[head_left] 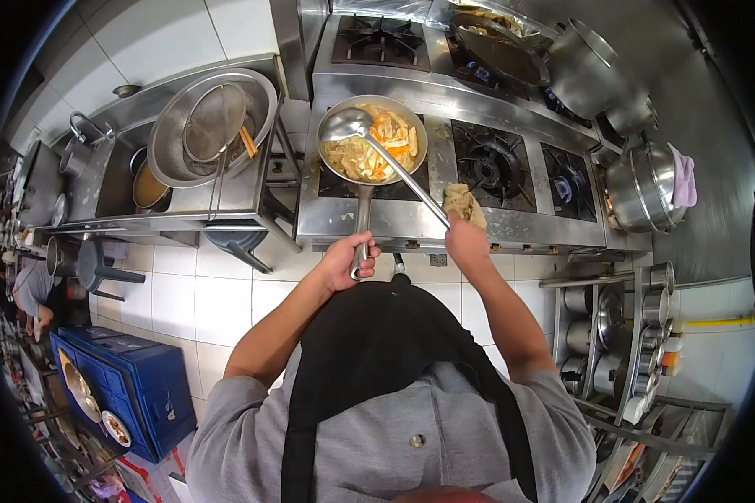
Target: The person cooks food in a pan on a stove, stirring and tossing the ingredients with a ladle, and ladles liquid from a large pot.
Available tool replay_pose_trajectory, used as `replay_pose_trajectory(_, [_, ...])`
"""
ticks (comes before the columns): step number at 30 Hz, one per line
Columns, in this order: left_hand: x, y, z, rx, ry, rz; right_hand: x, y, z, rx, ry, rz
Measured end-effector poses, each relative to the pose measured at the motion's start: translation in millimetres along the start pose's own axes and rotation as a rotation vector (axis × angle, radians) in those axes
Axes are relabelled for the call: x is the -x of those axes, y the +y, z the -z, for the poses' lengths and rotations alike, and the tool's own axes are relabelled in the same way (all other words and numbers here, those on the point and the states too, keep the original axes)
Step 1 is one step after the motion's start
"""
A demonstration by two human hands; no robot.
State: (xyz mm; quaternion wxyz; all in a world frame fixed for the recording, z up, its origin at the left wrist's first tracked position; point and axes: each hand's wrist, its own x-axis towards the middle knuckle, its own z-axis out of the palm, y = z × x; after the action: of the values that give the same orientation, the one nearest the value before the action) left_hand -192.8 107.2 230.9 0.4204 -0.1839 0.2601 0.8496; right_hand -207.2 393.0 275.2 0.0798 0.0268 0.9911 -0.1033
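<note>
My left hand [350, 260] is wrapped around the long metal handle of a frying pan [365, 205], which sits over the front left burner. In the pan lies cooked food [379, 149] with pale pieces and orange strips. My right hand [467, 241] grips the end of a steel ladle [409, 183]. The ladle's bowl is in the upper left of the pan, over the food; whether it holds anything is unclear. A crumpled beige cloth [464, 204] lies on the stove right by my right hand, and I cannot tell if the fingers touch it.
More burners [486, 163] are to the right; a small flame shows at the far right one [567, 186]. A dark wok [503, 52] and tall pots [580, 67] stand behind. At left, a large basin [164, 168] with a strainer [216, 121] rests beside the sink. A blue crate [164, 390] stands lower left.
</note>
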Motion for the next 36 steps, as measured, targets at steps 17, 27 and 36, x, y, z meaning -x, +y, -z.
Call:
replay_pose_trajectory(17, [6.4, 2.8, -2.4, 0.01, 0.028, -0.008, 23.1, 35.9, 37.2, 0.071, 0.016, 0.003])
replay_pose_trajectory(27, [3.0, 1.0, -6.9, 0.003, 0.053, 0.014, 38.1, -2.7, -19.5, -0.784, -0.523, -0.169])
replay_pose_trajectory(36, [-0.4, 0.1, -1.1, -0.006, 0.017, 0.022, 48.5, -26.1, 2.1, -0.769, -0.553, -0.21])
